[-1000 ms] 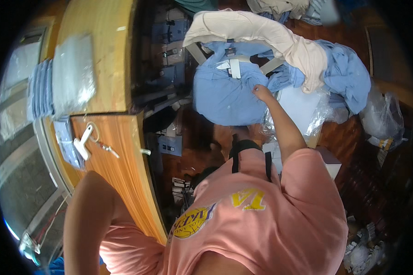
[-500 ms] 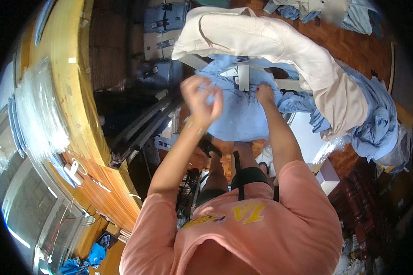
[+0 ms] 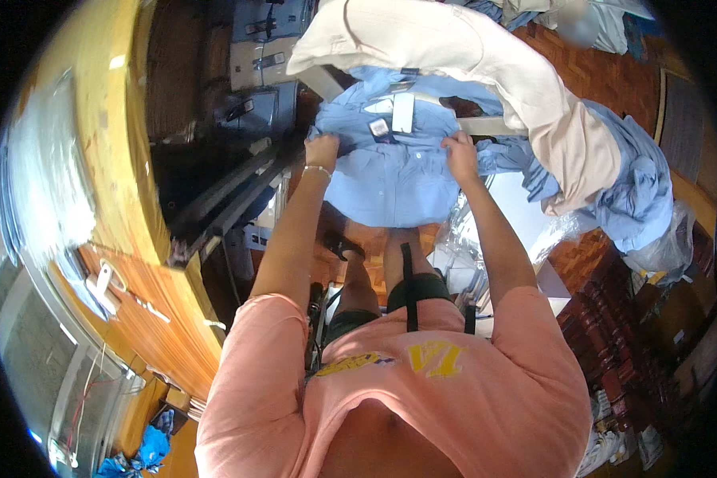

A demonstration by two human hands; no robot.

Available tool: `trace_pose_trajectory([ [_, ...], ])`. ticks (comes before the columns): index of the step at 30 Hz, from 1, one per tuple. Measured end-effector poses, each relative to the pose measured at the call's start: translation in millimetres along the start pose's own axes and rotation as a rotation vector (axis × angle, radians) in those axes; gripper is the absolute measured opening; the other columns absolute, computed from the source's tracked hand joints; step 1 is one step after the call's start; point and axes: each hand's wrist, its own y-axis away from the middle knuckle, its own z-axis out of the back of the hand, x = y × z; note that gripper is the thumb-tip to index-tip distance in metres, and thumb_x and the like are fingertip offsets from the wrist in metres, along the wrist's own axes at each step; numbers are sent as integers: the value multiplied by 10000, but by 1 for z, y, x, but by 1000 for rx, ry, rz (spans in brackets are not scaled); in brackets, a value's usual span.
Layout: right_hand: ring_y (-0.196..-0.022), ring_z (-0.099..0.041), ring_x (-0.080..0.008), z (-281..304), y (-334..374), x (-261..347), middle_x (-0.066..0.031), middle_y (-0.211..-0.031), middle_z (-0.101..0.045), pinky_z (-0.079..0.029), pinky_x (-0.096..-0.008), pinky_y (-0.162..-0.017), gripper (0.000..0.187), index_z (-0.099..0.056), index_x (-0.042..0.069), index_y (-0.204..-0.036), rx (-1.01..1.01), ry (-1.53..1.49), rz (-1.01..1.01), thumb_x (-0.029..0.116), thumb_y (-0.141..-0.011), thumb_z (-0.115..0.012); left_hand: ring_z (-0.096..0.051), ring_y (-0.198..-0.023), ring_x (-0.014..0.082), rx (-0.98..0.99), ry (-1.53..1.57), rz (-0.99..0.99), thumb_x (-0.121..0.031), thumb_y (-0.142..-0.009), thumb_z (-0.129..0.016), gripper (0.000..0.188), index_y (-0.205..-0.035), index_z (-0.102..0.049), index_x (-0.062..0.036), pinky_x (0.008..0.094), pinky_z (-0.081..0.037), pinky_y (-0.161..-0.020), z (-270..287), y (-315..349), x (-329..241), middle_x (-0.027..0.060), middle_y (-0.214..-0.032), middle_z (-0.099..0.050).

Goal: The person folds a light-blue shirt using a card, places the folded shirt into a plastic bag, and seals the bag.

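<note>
A light blue button shirt [image 3: 390,187] is stretched out in front of me between my two hands. My left hand [image 3: 322,150] is closed on the fabric at its left side. On the opposite side my right hand [image 3: 460,154] pinches the cloth. A white tag [image 3: 402,112] and a smaller dark label with a white patch [image 3: 380,127] lie on the shirt near the collar. Behind it, a padded cream cloth [image 3: 470,60] curves over a board, with more blue cloth [image 3: 641,175] bunched along its right side.
To the left stands a wooden table [image 3: 147,295] with clear plastic sleeves [image 3: 60,167] and scissors [image 3: 107,283]. Folded packed shirts [image 3: 267,107] are stacked beyond the dark rails. A clear plastic bag [image 3: 665,247] hangs at the right. A white surface [image 3: 518,207] stands beside my right forearm.
My left hand has come down from the air and now grips the shirt's left side. The shirt is spread wider, with its button front and dark label showing. My right hand stays on the cloth.
</note>
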Motion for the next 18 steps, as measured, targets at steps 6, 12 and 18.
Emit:
trace_pose_trajectory([
  [6, -1303, -308, -271, -1, 18, 107, -90, -1367, -404, -213, -559, -1038, 208, -689, 230, -982, 105, 147, 172, 225, -803, -582, -486, -1145, 370, -442, 633, -212, 37, -754, -455, 570, -1311, -391, -64, 453, -431, -921, 5, 113, -38, 178, -1383, -363],
  [12, -1245, -377, -237, 7, 56, 108, -104, -1283, -481, -242, -516, -1025, 190, -698, 149, -923, 32, 337, 96, 244, -775, -626, -534, -979, 423, -615, 800, -160, 124, -699, -417, 620, -1300, -381, -22, 454, -456, -820, 82, 278, -20, 237, -1259, -439],
  [18, -741, -591, -176, 85, 114, 122, -96, -836, -664, -446, -277, -701, 204, -669, 52, -903, -156, -545, -83, 105, -713, -614, -564, -967, 394, -604, 649, -169, 23, -744, -454, 589, -1304, -435, -160, 455, -466, -794, 74, 325, 25, 212, -1050, -584],
])
